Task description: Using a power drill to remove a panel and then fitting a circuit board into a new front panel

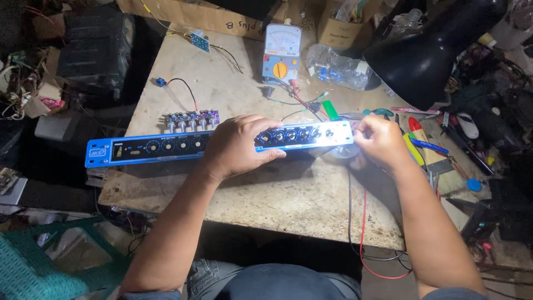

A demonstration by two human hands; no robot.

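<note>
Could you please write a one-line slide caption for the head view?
Left hand and right hand hold a long blue front panel above a cluttered workbench.

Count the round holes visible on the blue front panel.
9 visible on the blue panel: four in a row left of the left hand, five between that hand and the right hand. More may be hidden under the left hand.
</note>
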